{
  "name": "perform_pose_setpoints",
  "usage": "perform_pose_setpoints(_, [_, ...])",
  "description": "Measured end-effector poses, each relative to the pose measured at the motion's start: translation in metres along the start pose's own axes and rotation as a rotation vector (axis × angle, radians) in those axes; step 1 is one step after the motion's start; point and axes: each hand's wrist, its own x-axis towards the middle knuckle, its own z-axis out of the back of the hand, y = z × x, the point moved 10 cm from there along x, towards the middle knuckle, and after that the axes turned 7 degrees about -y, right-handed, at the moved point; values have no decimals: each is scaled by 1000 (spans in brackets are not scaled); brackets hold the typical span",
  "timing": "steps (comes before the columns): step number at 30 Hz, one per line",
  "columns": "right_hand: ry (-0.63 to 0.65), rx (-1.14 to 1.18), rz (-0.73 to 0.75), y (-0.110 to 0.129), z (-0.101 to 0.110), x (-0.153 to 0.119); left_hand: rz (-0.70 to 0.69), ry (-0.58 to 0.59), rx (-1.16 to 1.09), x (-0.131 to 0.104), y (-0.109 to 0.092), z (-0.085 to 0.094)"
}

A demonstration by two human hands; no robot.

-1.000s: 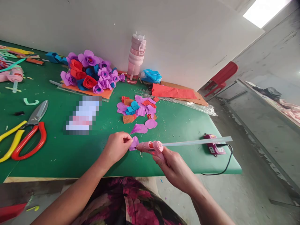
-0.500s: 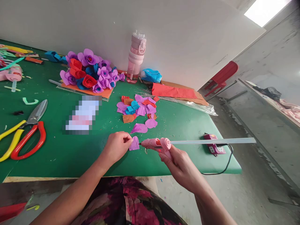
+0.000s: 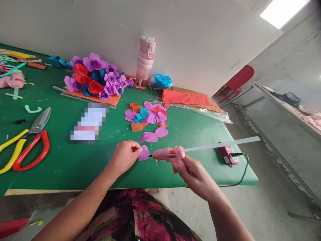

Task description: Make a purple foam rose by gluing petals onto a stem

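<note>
My left hand (image 3: 126, 154) is closed in a pinch on the left edge of a purple paper petal (image 3: 143, 153) above the green table (image 3: 82, 167). In my right hand (image 3: 194, 172) is a pink glue gun (image 3: 170, 154), fingers wrapped round its handle. The dark nozzle points left and meets or nearly meets the petal's right edge. A long clear glue stick (image 3: 223, 144) juts from the gun's back to the right. Just beyond the hands lie two loose purple petals (image 3: 149, 137) and a pile of purple, blue, red and brown petals (image 3: 150, 115).
Scissors (image 3: 37, 134) with red and yellow handles and a pixelated rectangle (image 3: 89, 124) lie left. Behind are paper flowers (image 3: 95, 87), a pink bottle (image 3: 145, 62) and red paper (image 3: 185, 97). A purple box (image 3: 229, 155) with a black cable sits near the right edge.
The glue stick's free end has swung upward and left, and the gun has tilted slightly. The petal shows a more rounded outline. My left hand has barely moved.
</note>
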Motion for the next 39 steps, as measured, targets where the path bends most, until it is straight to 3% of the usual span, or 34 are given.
perform_pose_setpoints(5, [74, 438, -337, -44, -3, -6, 65, 41, -304, 4, 5, 0])
perform_pose_setpoints(12, [-46, 696, -460, -106, 11, 23, 318, 146, -665, -2, 13, -7])
perform_pose_setpoints(15, [-195, 503, -479, -138, 37, 43, 346, 216, -780, -8, 11, -11])
perform_pose_setpoints(19, [-283, -40, -376, -152, 66, 69, 305, 197, -804, -8, 7, 1])
perform_pose_setpoints(24, [-319, -259, -327, -151, 75, 77, 218, 154, -724, 0, -6, 25])
perform_pose_setpoints(27, [-503, -397, -347, -139, 92, 69, 164, 121, -655, 13, -19, 40])
perform_pose_setpoints(29, [-647, -378, -284, -115, 97, 69, 129, 115, -613, 26, -28, 46])
perform_pose_setpoints(32, [-628, 109, -78, -71, 68, 100, 70, 130, -544, 52, -41, 47])
perform_pose_setpoints(35, [-406, 672, -26, -32, 11, 147, -2, 122, -517, 78, -49, 49])
perform_pose_setpoints(39, [-198, 1002, -51, -2, -50, 183, -23, 144, -540, 94, -42, 53])
